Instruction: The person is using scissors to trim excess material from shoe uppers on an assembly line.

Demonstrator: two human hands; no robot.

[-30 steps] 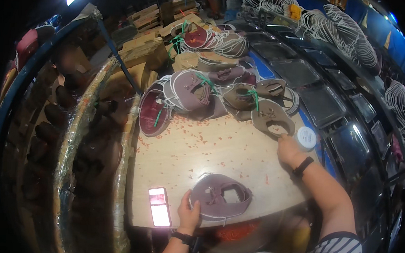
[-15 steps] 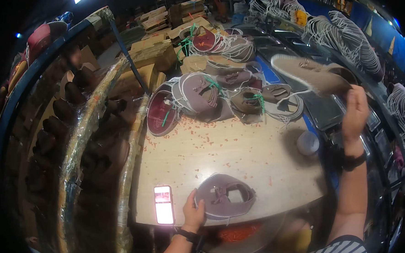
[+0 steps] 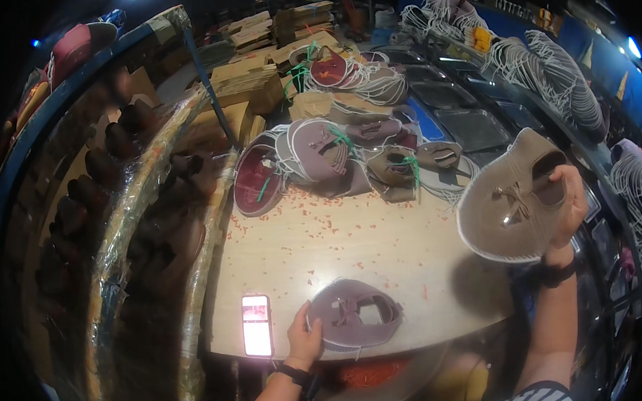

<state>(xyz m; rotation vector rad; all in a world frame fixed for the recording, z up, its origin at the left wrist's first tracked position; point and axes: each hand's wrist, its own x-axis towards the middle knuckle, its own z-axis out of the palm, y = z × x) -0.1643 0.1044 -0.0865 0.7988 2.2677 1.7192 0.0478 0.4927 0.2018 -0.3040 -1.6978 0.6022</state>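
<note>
At the table's near edge lies a mauve shoe upper (image 3: 339, 334) with a pale rim and an open throat. My left hand (image 3: 303, 340) grips its left end, thumb on top and the other fingers partly hidden. Raised above the table's right side is a taupe shoe upper (image 3: 491, 209) with tied laces and a white-stitched edge. My right hand (image 3: 570, 213) is closed on its heel end, with fingers hooked over the collar. The taupe upper's lace side faces me, toe pointing down and left.
Bundled shoe uppers (image 3: 316, 153) with green ties crowd the table's far side. A lit phone (image 3: 257, 326) lies at the near left, and orange scraps dot the tabletop (image 3: 406, 241). Left stands a plastic-wrapped rack (image 3: 127, 227); right, a rack of dark trays (image 3: 473, 129).
My right hand has turned the taupe upper from side-on to lace side toward me and brought it lower. It now covers the small round container. My left hand stays on the mauve upper.
</note>
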